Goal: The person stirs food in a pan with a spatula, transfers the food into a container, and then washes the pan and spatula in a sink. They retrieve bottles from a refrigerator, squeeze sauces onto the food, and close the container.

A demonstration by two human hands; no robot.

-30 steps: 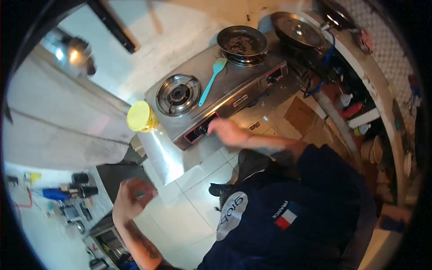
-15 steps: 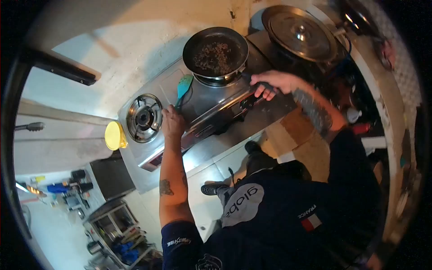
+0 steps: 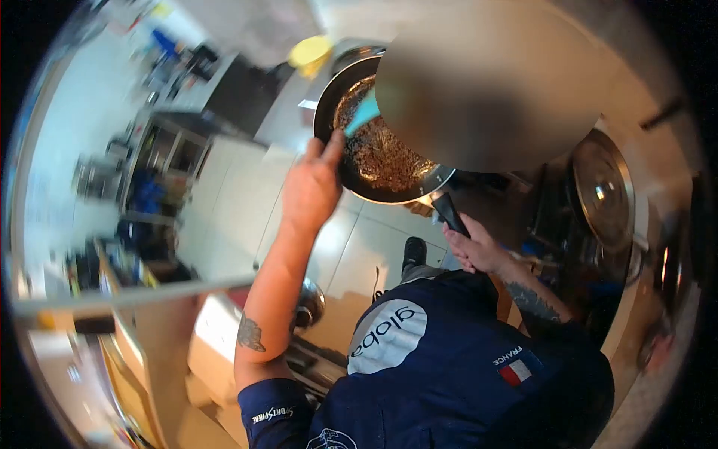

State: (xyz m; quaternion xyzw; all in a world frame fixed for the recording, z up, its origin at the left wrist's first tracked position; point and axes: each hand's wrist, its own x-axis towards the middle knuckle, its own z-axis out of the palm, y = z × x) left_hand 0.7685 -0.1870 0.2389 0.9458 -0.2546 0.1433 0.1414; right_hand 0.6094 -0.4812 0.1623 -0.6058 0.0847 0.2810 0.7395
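A black frying pan [image 3: 324, 105] hangs off the stove, over the floor, with browned crumbly food [image 3: 389, 161] and shiny liquid in it. My right hand [image 3: 477, 243] is wrapped round its black handle [image 3: 450, 215]. At the pan's left rim, my left hand [image 3: 313, 183] grips a turquoise spatula [image 3: 363, 116], whose blade reaches in over the food. A large, smooth, greyish-brown round shape [image 3: 493, 90], blurred and close to the camera, covers the pan's upper right part and the spatula's tip.
A yellow tub [image 3: 310, 54] stands beyond the pan on the left. On the right sits a large round metal lid [image 3: 602, 191]. A metal bowl [image 3: 310, 301] shows below my left forearm, near cardboard boxes [image 3: 213, 352]. Shelves [image 3: 168, 153] with goods stand at the left.
My right hand has lifted the frying pan off the burner and brought it away from the stove. The spatula went from beside the pan into it. The blurred round shape has come into view.
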